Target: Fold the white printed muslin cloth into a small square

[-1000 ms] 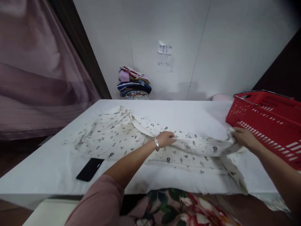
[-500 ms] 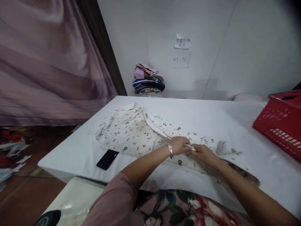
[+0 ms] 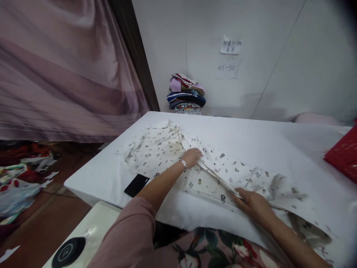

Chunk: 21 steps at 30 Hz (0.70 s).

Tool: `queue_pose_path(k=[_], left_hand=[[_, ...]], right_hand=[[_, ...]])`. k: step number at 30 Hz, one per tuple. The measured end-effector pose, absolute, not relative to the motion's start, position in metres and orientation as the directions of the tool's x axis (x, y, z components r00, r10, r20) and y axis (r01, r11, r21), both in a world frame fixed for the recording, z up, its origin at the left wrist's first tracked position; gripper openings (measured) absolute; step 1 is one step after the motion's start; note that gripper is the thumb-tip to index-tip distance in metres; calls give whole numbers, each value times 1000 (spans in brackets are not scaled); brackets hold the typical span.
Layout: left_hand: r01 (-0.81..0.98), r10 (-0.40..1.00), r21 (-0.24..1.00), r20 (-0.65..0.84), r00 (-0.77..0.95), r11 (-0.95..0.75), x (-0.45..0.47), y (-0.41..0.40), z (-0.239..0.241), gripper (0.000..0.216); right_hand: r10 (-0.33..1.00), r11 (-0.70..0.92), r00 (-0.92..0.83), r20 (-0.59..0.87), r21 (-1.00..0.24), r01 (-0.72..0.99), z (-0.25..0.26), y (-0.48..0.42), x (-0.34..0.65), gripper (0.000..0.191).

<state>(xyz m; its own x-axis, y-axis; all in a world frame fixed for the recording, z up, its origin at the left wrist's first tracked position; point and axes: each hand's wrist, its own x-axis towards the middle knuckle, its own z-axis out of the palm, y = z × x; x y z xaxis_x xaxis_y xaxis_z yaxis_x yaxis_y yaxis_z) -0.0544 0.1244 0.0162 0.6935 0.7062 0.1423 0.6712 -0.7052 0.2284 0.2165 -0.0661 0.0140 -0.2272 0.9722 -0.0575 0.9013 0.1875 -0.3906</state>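
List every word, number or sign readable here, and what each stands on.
"45-50": handwritten on the lower paper on the wall.
Upper paper: handwritten characters, too blurred to read surely.
Round black object, lower left: faint central marking, too small to read.

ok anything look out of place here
The black phone seems out of place: a lone gadget on the white table beside the printed cloth. Loose scraps on the floor at left look untidy.
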Motion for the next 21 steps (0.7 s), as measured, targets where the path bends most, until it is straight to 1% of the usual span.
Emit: queue_pose_path(k=[3,7,10,14,19,21], left_hand=[[666,682,150,125,720,-731,-53,129,23,23],[666,669,67,127,732,-743,-56,127,35,25],[633,636,70,116,763,-771,-62,122,33,23],[591,597,84,106,795,-802,-60,118,17,24],[627,629,55,33,777,-777,-52,126,13,24],[644,645,33,50,763,-764,-55,127,19,26]], right_hand=[[972,193,-231,-52,-391,900,12,-66,216,34],[972,155,-214,-100,-411,898,13,-68,217,34],[968,136,-212,-135,-430,893,14,-68,216,34],[963,136,-220,-153,-427,894,17,-67,214,35],[959,148,-229,-168,-395,907,22,-69,213,34],[961,147,-226,-160,-400,905,22,-70,213,34]])
